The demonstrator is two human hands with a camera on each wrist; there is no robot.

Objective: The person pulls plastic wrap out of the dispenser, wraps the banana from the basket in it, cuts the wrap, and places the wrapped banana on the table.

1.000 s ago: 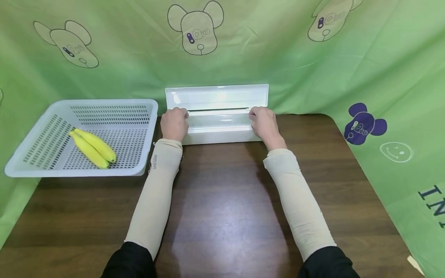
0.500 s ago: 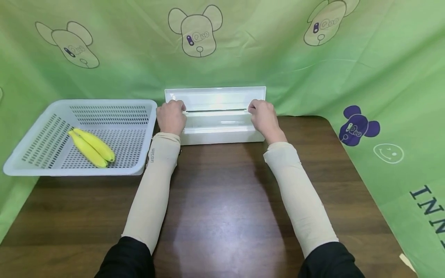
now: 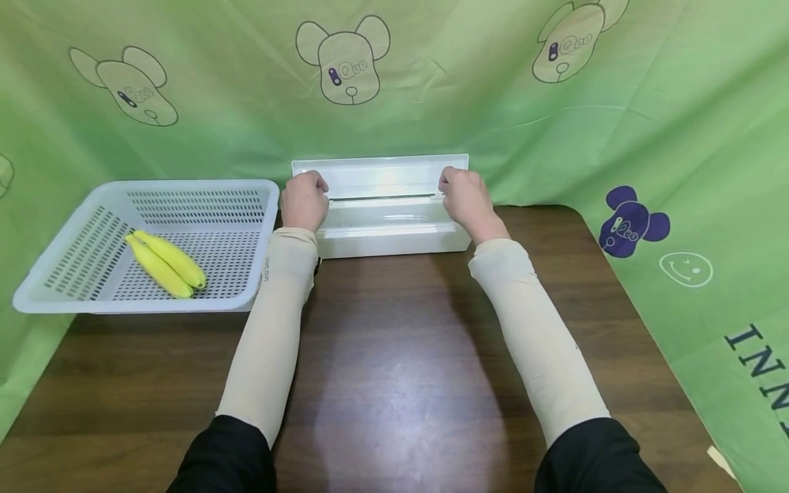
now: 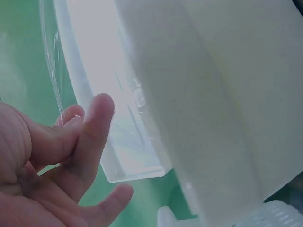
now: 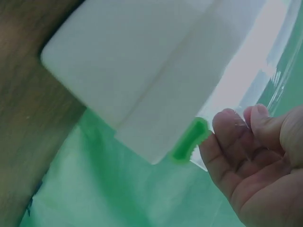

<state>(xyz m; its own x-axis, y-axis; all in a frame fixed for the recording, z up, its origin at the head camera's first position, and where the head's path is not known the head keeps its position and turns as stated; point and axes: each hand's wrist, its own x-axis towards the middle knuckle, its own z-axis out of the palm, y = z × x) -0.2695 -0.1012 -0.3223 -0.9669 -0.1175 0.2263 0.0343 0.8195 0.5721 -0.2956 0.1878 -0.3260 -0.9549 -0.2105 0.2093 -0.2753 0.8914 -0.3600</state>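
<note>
A long white plastic-wrap dispenser box (image 3: 394,244) stands at the back of the table, its lid (image 3: 382,175) raised. My left hand (image 3: 305,200), at the box's left end, pinches the edge of clear plastic wrap (image 4: 51,71) between thumb and finger, the other fingers spread. At the right end, my right hand (image 3: 466,200) pinches the other side of the wrap (image 5: 278,87) with the thumb against a finger. Near those fingertips, in the right wrist view, a green plastic piece (image 5: 190,142) sits at the box's edge. The wrap is hardly visible from the head.
To the left stands a pale perforated basket (image 3: 154,305) with yellow bananas (image 3: 163,263) in it, close to my left forearm. A green printed curtain (image 3: 431,116) hangs right behind the box. Brown wooden table (image 3: 394,383) extends in front, between my arms.
Both hands have risen and moved slightly away from me, from the box's opening up in front of the raised lid. The basket and bananas have stayed put.
</note>
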